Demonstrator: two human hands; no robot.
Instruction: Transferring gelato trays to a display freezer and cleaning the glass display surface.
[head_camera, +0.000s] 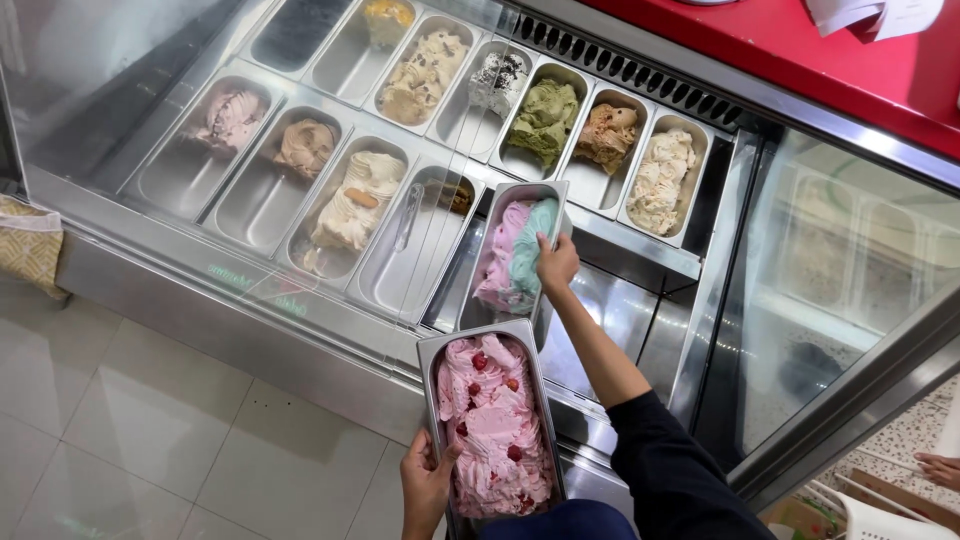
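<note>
Steel pan, near: a pink tub (492, 425) with red berry pieces on the ice cream, held low in front of the person, over the freezer's front edge.
Left hand (426, 487): comes from below, fingers bent up around the left wall of the pink tub, thumb on the rim; the grip is closed on it.
Right hand (556, 264): arm stretched forward and a little left, dark sleeve to the elbow, forearm bare. Fingers curl over the right rim of a second tub (512, 258); the grip is closed on that rim.
Second tub: holds pink and pale green ice cream, sits tilted in the open gap of the freezer (640, 310), just beyond the pink tub.
Other pans: two rows of steel pans to the left and behind, with beige, white, green and dark ice cream.
Floor (130, 420): pale tiles, left of the freezer.
Desk (800, 50): red top behind the freezer, upper right.
</note>
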